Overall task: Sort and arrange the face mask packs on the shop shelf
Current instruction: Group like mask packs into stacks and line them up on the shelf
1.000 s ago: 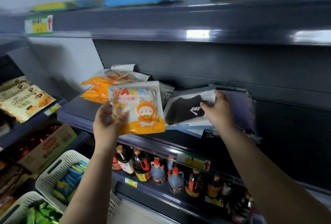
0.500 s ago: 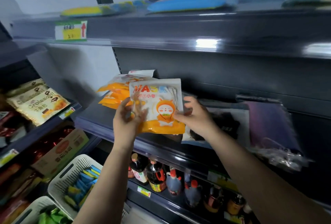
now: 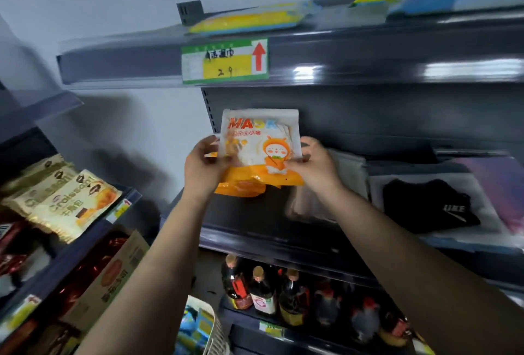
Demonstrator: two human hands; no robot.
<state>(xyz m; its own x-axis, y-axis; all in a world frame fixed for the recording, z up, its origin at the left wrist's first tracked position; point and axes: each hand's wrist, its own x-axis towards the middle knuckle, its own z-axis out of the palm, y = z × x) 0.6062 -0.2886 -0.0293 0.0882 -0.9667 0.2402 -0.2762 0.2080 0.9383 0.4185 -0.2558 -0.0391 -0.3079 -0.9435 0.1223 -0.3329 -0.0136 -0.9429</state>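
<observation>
The left hand (image 3: 202,167) pinches the left edge of an orange-and-white mask pack (image 3: 259,142), thumb in front; the right hand (image 3: 314,166) grips its lower right corner the same way. The pack stands upright over the left end of the dark middle shelf (image 3: 255,221), long axis vertical, printed face toward the camera, "MASK" at the top. More orange packs (image 3: 241,187) lie just beneath. A black mask pack (image 3: 428,204) lies flat farther right.
</observation>
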